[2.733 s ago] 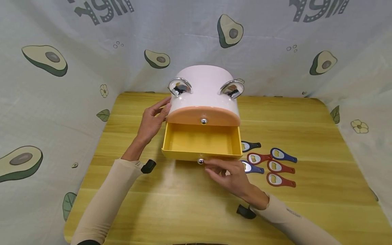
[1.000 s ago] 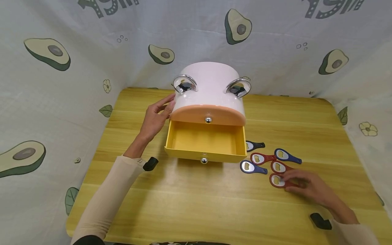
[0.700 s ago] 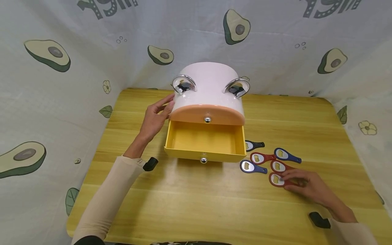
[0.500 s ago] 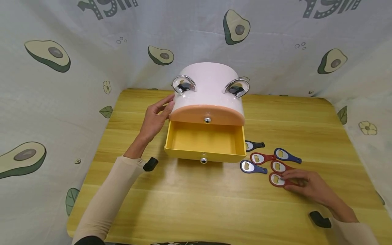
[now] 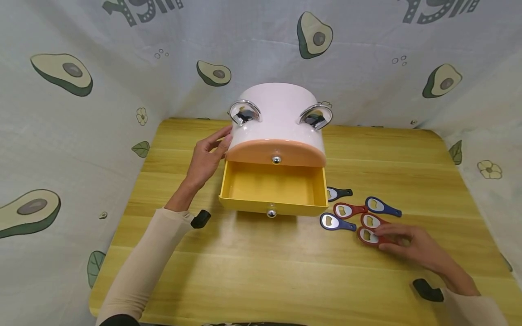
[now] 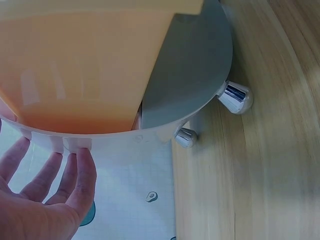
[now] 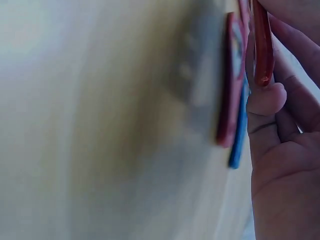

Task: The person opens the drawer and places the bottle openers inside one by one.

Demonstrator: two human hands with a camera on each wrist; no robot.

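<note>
A white, dome-topped drawer box (image 5: 279,102) with two shiny round eyes stands on the table. Its lower yellow drawer (image 5: 244,204) is pulled out, with nothing inside. The orange upper drawer (image 5: 253,151) is closed. Against the box's left side rest the fingertips of my left hand (image 5: 204,163), nearly straight. On the right, my right hand (image 5: 418,246) pinches the handle of a red bottle opener (image 5: 367,236) between thumb and fingers. In the right wrist view that red opener (image 7: 263,45) is held on edge, apart from the others. Its handle end is partly hidden by the hand.
More bottle openers lie right of the drawer: two red (image 5: 341,210), two blue (image 5: 328,221) and a black one (image 5: 332,194), partly behind the drawer's corner. The wooden table (image 5: 244,271) runs back to a patterned cloth (image 5: 261,40).
My right hand has left the yellow drawer's knob, gone to the nearest red bottle opener and taken hold of it. The opener has just shifted and tilted slightly. My left hand stays at the box.
</note>
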